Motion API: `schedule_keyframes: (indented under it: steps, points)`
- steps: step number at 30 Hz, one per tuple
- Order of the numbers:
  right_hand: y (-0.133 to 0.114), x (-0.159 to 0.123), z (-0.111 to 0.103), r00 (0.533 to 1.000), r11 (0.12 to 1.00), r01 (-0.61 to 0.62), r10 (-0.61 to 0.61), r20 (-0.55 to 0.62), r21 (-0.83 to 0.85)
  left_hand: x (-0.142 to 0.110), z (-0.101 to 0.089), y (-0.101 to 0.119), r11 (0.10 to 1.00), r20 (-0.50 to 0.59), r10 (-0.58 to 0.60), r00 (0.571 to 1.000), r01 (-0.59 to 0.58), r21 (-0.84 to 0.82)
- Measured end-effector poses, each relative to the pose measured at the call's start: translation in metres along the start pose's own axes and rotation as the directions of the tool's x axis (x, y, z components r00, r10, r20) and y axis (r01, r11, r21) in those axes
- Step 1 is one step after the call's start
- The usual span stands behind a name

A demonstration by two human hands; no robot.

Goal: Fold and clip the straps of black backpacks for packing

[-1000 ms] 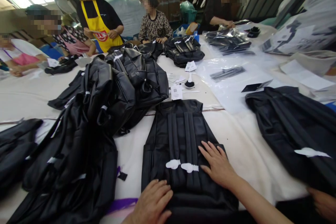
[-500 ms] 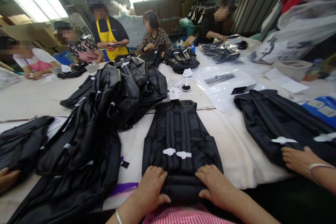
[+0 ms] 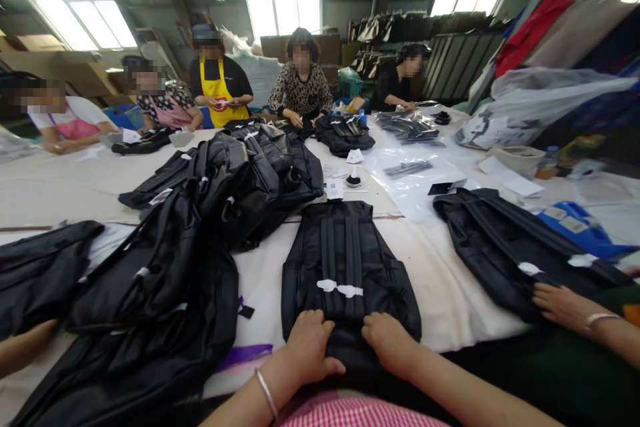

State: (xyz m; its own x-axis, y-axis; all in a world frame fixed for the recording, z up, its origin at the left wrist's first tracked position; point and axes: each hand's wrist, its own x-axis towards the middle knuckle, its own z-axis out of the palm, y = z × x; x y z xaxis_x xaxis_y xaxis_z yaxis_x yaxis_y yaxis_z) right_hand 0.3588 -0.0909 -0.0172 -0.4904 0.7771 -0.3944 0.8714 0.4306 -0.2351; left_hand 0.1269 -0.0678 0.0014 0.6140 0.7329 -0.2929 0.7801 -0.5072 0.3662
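A black backpack point(image 3: 345, 247) lies strap side up in front of me, with two padded straps and white wrapping on their lower ends. My left hand point(image 3: 311, 347) rests on its lower left part, fingers bent over the material and thumb stretched apart. On the lower right part, my right hand point(image 3: 393, 345) has its fingers curled in against the bag; its thumb is hidden. A white tag point(image 3: 335, 188) with a printed code lies at the top end of the backpack.
Black backpacks point(image 3: 165, 260) are heaped at my left. A neighbour's hand point(image 3: 563, 307) touches another backpack point(image 3: 500, 240) at right; another person's hand point(image 3: 30, 347) is at far left. Clear plastic bags point(image 3: 400, 180) lie beyond. Several people work across the table.
The view has levelled and tilted up. My hands have moved closer together on the backpack, and the fingers of my right hand are more curled. The person in the patterned top now faces forward.
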Motion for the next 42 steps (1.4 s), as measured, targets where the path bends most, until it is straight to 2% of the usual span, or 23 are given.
schedule_keyframes:
  steps: [4,9,15,18,21,25,28,30,32,35,38,42]
  points:
    - [-0.005,-0.003,0.002,0.998,0.999,-0.055,0.055,-0.036,0.005,-0.006,0.008,0.006,0.998,-0.026,-0.046,0.999,0.045,-0.048]
    - [-0.010,0.000,-0.001,0.996,0.996,-0.084,0.084,-0.004,-0.011,-0.008,0.015,0.007,0.996,-0.044,-0.057,0.997,0.054,-0.073]
    - [-0.035,0.017,0.013,0.994,0.991,-0.105,0.105,0.000,-0.082,-0.006,0.025,0.008,0.994,-0.043,-0.091,0.995,0.088,-0.071]
    - [-0.038,0.024,0.017,0.996,0.993,-0.087,0.087,-0.005,-0.082,-0.007,0.029,0.006,0.994,-0.056,-0.084,0.995,0.079,-0.078]
    - [-0.030,0.021,0.014,0.998,0.996,-0.063,0.063,-0.007,-0.067,-0.011,0.030,0.003,0.993,-0.065,-0.076,0.995,0.069,-0.100]
    - [-0.005,-0.005,0.006,0.999,1.000,-0.017,0.017,-0.038,0.009,-0.015,0.032,-0.002,0.991,-0.060,-0.045,0.997,0.037,-0.131]
    - [0.015,-0.028,0.003,0.998,0.995,-0.031,0.036,-0.056,0.091,-0.011,0.032,0.001,0.989,-0.058,-0.097,0.994,0.090,-0.115]
    - [0.024,-0.035,0.003,0.998,0.992,-0.053,0.056,-0.020,0.118,-0.004,0.031,0.008,0.989,-0.039,-0.138,0.990,0.135,-0.066]
    - [0.026,-0.036,0.003,0.998,0.992,-0.063,0.061,0.025,0.114,0.004,0.030,0.014,0.987,-0.016,-0.162,0.987,0.162,0.024]
    - [0.023,-0.027,0.004,0.996,0.996,-0.088,0.088,0.022,0.015,0.015,0.030,0.018,0.978,0.014,-0.158,0.987,0.155,0.138]
    - [0.020,-0.017,0.001,0.994,0.992,-0.107,0.107,-0.006,-0.072,0.019,0.027,0.014,0.985,0.047,-0.099,0.994,0.091,0.149]
    - [0.027,-0.013,-0.010,0.990,0.990,-0.129,0.124,-0.070,-0.065,0.018,0.016,0.009,0.991,0.021,-0.036,0.999,0.033,0.130]
